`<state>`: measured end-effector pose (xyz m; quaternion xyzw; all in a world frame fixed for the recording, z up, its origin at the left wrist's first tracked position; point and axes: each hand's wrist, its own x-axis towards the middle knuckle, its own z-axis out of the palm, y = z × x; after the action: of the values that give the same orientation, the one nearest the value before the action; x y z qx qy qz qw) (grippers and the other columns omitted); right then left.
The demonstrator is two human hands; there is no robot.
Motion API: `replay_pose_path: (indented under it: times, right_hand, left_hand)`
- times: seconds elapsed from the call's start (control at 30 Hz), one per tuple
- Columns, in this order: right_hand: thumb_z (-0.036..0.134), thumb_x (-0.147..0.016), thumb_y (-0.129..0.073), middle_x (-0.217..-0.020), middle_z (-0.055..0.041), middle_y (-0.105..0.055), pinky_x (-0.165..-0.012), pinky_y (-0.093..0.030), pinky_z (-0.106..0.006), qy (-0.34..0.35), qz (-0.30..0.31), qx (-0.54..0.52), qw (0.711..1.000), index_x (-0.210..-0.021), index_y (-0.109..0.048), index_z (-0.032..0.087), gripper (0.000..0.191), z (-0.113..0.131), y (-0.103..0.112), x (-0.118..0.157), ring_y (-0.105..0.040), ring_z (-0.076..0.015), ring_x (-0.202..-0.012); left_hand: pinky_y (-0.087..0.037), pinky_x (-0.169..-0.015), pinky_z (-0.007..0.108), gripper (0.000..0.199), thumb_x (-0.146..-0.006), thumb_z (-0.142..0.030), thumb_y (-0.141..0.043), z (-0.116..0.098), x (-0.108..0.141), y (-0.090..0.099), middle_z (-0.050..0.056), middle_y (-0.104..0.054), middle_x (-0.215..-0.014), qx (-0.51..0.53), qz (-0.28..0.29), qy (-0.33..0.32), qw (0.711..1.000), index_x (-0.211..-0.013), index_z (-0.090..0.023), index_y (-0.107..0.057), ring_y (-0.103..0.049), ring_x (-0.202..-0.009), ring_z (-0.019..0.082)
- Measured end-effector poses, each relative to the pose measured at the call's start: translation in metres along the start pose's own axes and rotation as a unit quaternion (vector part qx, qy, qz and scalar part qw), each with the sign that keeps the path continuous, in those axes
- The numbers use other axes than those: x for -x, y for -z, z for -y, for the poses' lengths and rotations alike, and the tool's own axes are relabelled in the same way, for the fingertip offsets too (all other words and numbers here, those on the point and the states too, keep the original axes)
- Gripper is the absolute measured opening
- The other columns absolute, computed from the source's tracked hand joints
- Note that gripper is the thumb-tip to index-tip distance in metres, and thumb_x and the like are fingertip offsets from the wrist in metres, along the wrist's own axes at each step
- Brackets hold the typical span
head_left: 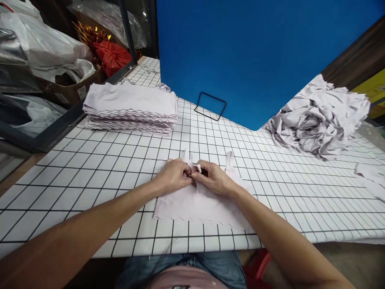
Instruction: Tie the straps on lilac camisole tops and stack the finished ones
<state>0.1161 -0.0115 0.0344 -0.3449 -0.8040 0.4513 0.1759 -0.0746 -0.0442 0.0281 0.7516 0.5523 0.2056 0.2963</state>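
A pale pinkish-white garment (201, 206) with thin straps lies on the white cloth with a black grid (135, 237), near the front edge. My left hand (176, 174) pinches the garment's upper edge by a strap. Right beside it, my right hand (212, 176) is closed on the same edge, its fingertips nearly meeting those of my left hand. A small loop of fabric sticks up between the two hands. Another strap (229, 159) stands up behind my right hand.
A neat stack of pale fabric pieces (130, 106) sits at the back left. A crumpled fabric heap (319, 116) lies at the right. Behind are a large blue panel (240, 56) and a thin black wire frame (210, 106). Another fabric piece (371, 178) lies at the right edge.
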Motion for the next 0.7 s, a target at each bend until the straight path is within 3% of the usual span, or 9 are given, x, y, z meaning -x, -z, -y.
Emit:
replay_pose_path:
  times: [0.7]
  right_hand:
    - [0.031, -0.092, -0.053, -0.079, -0.0008, -0.052, -0.063, -0.036, -0.027, -0.002, -0.024, 0.026, 0.999, -0.08, -0.053, 0.018, 0.017, -0.0066, -0.0038, 0.0017, -0.045, -0.0126, -0.069]
  left_hand:
    - [-0.041, -0.063, 0.03, 0.018, -0.076, -0.031, -0.06, -0.0013, -0.0008, 0.0006, 0.003, -0.067, -0.07, -0.011, 0.008, 0.004, 1.0, -0.063, -0.019, -0.067, -0.061, -0.07, 0.019]
